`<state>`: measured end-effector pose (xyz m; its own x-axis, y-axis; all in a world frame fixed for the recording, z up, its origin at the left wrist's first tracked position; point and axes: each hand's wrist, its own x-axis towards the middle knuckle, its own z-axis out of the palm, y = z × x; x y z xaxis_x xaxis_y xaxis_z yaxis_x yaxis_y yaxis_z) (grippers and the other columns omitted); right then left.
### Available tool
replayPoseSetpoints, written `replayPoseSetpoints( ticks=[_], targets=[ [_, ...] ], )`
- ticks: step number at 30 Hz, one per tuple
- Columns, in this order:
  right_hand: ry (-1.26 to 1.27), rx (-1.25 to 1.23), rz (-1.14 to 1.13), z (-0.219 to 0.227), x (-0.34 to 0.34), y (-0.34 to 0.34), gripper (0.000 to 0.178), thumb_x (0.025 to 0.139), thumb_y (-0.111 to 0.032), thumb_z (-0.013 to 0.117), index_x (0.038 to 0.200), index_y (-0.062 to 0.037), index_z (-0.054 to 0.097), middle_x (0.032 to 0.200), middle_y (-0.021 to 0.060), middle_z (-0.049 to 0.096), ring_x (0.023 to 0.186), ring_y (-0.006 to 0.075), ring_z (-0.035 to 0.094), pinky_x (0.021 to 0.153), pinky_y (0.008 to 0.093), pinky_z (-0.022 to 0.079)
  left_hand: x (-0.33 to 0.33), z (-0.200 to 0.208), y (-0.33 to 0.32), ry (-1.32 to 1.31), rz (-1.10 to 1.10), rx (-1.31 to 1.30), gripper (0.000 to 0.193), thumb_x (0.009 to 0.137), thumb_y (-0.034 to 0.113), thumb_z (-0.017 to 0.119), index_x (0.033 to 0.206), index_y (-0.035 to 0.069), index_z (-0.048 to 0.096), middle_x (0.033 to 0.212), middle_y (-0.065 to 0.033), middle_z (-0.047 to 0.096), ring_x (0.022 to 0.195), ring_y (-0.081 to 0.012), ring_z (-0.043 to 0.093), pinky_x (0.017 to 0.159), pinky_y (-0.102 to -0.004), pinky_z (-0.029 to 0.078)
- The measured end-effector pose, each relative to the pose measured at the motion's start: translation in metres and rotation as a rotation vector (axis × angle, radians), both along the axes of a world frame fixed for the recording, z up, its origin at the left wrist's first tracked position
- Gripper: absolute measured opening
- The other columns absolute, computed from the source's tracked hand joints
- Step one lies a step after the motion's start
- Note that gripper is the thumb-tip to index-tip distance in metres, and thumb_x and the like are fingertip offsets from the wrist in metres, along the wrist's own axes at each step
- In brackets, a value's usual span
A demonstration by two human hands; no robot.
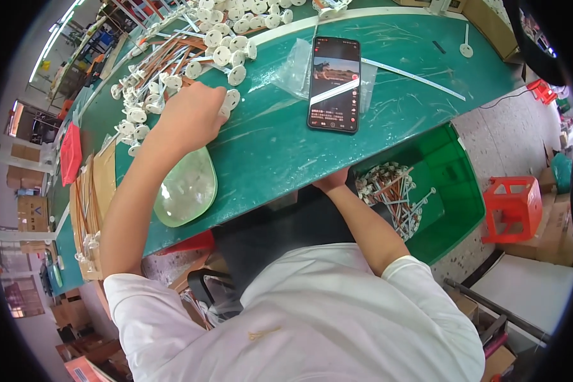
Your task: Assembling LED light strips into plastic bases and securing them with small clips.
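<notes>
My left hand (194,116) is closed, knuckles up, at the near edge of a pile of thin brown and silvery strips with white round discs (221,56) on their ends. White discs (232,99) show right beside its thumb side; whether its fingers grip one is hidden. Just below that wrist lies a pale green, rounded, shallow dish (186,191). My right hand (333,181) is at the table's near edge, its fingers hidden under the tabletop. Beside it, a green bin (449,184) holds many similar disc-ended strips (395,191).
A phone with a lit screen (334,86) lies on clear plastic film (293,70) on the green table (267,153). A white strip (420,79) and one loose disc-ended piece (466,48) lie farther right. A red stool (512,207) stands beyond the bin. Cardboard (90,197) lies at the left.
</notes>
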<state>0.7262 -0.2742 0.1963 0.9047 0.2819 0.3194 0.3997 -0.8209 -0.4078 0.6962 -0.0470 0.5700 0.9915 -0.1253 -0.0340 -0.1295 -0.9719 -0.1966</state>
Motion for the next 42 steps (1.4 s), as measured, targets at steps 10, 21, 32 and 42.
replayPoseSetpoints(
  ticks=[10,21,32,42],
  targets=[
    [0.396,-0.138,0.361,0.142,-0.074,-0.032,0.038,0.083,-0.036,0.068,0.112,-0.0122,0.069,0.118,0.0153,0.064,0.117,0.0329,0.056,0.092,0.0488,0.049,-0.087,0.036,-0.054,-0.194,-0.041,-0.342,0.022,0.080,0.014,0.073,0.099,0.002,0.072,0.075,-0.0174,0.069,0.068,-0.0338,0.068,0.065,-0.0410,0.054],
    [-0.222,0.915,0.874,0.292,-0.152,-0.051,0.037,0.070,-0.004,0.084,0.102,0.0046,0.069,0.090,0.0151,0.070,0.074,0.0258,0.068,0.061,0.0290,0.055,-0.228,-0.066,-0.149,-0.644,0.116,-1.467,0.033,0.078,-0.008,0.072,0.109,-0.005,0.061,0.093,-0.0150,0.074,0.086,-0.0206,0.074,0.075,-0.0279,0.059],
    [-0.465,0.830,0.767,0.285,-0.181,-0.044,0.025,0.070,0.005,0.074,0.095,0.0023,0.069,0.084,0.0106,0.071,0.065,0.0244,0.066,0.054,0.0289,0.054,-0.238,-0.103,-0.146,-0.873,-0.131,-1.188,0.034,0.079,-0.003,0.076,0.104,0.001,0.054,0.098,-0.0208,0.073,0.083,-0.0270,0.075,0.067,-0.0287,0.060],
    [-0.426,0.766,0.872,0.289,-0.176,-0.053,0.024,0.066,0.009,0.073,0.090,0.0034,0.071,0.085,0.0123,0.070,0.069,0.0240,0.068,0.057,0.0289,0.056,-0.242,-0.103,-0.144,-0.827,-0.133,-1.267,0.049,0.078,-0.011,0.071,0.122,-0.002,0.052,0.103,-0.0240,0.071,0.087,-0.0281,0.074,0.073,-0.0317,0.061]
  ],
)
